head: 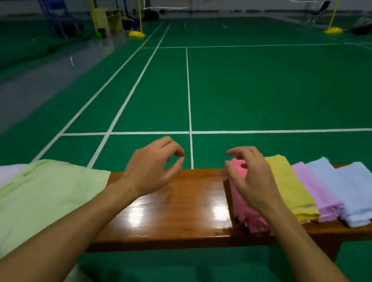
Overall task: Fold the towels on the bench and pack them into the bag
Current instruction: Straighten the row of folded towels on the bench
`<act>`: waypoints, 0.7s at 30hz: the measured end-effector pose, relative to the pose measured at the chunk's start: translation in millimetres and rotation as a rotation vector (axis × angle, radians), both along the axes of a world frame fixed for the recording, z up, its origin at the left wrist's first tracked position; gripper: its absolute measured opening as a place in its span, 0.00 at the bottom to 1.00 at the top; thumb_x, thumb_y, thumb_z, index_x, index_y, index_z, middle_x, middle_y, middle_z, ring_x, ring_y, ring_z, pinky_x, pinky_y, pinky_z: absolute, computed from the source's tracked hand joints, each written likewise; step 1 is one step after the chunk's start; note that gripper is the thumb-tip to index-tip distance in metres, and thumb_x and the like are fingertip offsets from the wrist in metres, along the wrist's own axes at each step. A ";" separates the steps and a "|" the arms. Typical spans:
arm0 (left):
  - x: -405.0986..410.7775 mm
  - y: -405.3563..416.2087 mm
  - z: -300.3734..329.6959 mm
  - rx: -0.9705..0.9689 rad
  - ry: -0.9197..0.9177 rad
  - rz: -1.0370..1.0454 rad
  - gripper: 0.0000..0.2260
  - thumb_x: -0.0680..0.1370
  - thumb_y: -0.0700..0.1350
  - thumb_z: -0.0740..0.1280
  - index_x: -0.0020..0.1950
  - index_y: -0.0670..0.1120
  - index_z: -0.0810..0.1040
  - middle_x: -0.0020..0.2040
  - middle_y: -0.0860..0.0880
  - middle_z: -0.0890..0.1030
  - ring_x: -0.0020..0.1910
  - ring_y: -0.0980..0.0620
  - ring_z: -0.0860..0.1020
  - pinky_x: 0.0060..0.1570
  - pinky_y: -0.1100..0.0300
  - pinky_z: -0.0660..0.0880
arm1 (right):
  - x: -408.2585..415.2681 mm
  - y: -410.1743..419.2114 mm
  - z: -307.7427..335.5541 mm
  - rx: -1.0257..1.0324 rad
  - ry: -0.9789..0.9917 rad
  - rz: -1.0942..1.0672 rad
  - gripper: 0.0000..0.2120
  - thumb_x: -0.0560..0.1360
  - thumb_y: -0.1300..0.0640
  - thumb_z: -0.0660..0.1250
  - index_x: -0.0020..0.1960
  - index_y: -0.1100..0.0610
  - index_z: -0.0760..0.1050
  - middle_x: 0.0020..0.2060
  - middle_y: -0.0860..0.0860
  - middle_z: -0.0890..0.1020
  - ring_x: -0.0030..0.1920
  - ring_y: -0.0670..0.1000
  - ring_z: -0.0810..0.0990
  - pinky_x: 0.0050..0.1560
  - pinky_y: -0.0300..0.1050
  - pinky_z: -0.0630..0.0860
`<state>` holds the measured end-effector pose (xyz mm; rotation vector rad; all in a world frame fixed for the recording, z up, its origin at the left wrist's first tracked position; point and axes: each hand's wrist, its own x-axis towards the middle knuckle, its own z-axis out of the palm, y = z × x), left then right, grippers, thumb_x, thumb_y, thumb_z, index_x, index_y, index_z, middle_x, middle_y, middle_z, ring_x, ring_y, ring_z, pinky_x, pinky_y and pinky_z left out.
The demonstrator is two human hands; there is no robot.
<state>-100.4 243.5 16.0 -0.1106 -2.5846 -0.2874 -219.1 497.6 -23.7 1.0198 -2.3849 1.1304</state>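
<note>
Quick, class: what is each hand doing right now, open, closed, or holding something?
Left hand: open, fingers loosely curled, holding nothing, above the bench.
Right hand: open, fingers loosely curled, over the pink towel, gripping nothing.

Head-camera view of the person's own body. Two forearms entered from the lower edge of the frame, each ending in one of the hands: the left hand [151, 167] and the right hand [251, 176]. Both forearms were bare from the frame edge to the wrist; no sleeve, cuff or glove was visible on either. Neither wrist carried a watch, strap or bracelet, and no ring could be made out on any finger. The forearms appeared slender, widening toward the frame edge under the wide-angle lens. The fingernails looked short and unpainted, though fine detail was soft. No other part of the body showed.
</note>
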 end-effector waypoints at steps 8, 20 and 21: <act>150.9 -157.1 -44.6 -0.003 -0.223 0.397 0.03 0.83 0.55 0.66 0.54 0.59 0.78 0.52 0.62 0.79 0.42 0.60 0.77 0.36 0.61 0.74 | 72.5 -154.8 -33.5 0.145 -0.216 0.353 0.10 0.82 0.47 0.68 0.62 0.48 0.78 0.54 0.41 0.79 0.52 0.42 0.79 0.56 0.48 0.80; 255.0 -311.9 -83.1 0.139 -0.443 0.971 0.23 0.79 0.63 0.70 0.69 0.52 0.75 0.65 0.46 0.78 0.59 0.42 0.78 0.52 0.45 0.79 | 174.2 -342.4 -81.7 0.246 -1.017 0.175 0.09 0.79 0.59 0.72 0.48 0.65 0.78 0.39 0.63 0.86 0.32 0.58 0.85 0.36 0.59 0.86; 255.6 -317.7 -88.4 0.190 -0.449 0.997 0.26 0.79 0.64 0.70 0.70 0.51 0.73 0.65 0.45 0.78 0.59 0.41 0.78 0.53 0.45 0.79 | 174.6 -353.2 -82.1 0.287 -1.044 0.183 0.07 0.78 0.60 0.72 0.49 0.64 0.79 0.37 0.62 0.85 0.31 0.57 0.84 0.37 0.57 0.86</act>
